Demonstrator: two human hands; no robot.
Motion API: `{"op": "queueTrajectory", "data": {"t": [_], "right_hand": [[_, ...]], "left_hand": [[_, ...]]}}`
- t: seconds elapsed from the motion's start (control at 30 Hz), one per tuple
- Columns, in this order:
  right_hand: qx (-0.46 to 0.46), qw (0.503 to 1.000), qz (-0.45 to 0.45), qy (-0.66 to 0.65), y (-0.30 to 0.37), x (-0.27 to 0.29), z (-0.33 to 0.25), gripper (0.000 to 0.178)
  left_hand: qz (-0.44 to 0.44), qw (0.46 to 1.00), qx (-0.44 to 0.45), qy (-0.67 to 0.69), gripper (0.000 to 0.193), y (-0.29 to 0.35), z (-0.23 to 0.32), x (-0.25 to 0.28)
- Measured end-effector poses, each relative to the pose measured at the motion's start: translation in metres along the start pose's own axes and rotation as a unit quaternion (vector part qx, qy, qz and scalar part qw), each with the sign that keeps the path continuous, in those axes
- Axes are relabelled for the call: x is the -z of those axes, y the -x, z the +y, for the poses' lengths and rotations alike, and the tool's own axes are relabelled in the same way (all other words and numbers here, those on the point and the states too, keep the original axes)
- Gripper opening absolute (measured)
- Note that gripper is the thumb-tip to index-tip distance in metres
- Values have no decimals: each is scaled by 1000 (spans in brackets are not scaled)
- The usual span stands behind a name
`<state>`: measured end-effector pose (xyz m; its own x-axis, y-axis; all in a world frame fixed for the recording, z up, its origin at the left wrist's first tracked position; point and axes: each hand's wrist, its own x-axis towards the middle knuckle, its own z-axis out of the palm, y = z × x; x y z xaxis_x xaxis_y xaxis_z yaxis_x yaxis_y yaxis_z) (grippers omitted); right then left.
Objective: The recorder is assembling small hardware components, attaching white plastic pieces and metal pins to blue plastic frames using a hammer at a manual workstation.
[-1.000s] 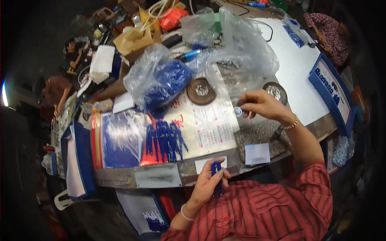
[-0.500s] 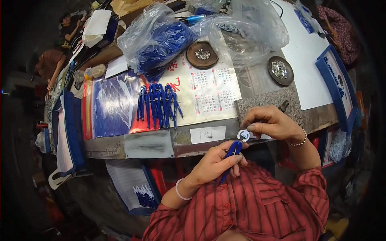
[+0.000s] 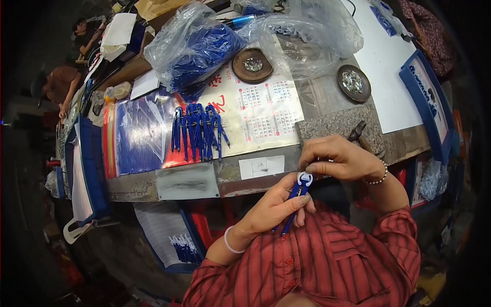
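My left hand [image 3: 281,204] is closed around a blue two-legged plastic clip [image 3: 294,200], its legs pointing down toward my shirt. A white C-shaped plastic piece [image 3: 306,178] sits at the clip's upper end. Bent over from the right, my right hand [image 3: 335,159] pinches at the top of this white piece with thumb and fingers; the exact contact is partly hidden. Beyond my left hand, a row of similar blue clips [image 3: 197,132] lies on the table.
A hammer [image 3: 361,134] rests on a stone slab [image 3: 337,123]. Two round dishes [image 3: 252,78] [image 3: 366,92] hold small metal parts. Plastic bags [image 3: 199,59] with blue and white pieces stand behind. Blue trays [image 3: 94,169] [image 3: 442,140] flank the table; other people sit at the far edges.
The white C-shaped piece has come down from above the clip onto its upper end. My right hand has moved slightly left. More of the hammer shows beside it.
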<state>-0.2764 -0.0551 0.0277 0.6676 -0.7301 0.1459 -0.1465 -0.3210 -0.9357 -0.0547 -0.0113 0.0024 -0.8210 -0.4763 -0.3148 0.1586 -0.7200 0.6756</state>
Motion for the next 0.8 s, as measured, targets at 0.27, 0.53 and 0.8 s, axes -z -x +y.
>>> {"op": "queueTrajectory", "data": {"t": [0.27,0.53,0.8], "right_hand": [[-205,947,66,-237,5,-17,-2,18],[-194,915,155,-318,17,-35,6,18],[-183,915,188,-307,21,-40,9,18]], "left_hand": [[7,1000,-22,-9,37,-2,-1,-4],[14,999,-28,21,38,-7,-6,-5],[14,1000,-24,8,38,-11,-6,-7]]}}
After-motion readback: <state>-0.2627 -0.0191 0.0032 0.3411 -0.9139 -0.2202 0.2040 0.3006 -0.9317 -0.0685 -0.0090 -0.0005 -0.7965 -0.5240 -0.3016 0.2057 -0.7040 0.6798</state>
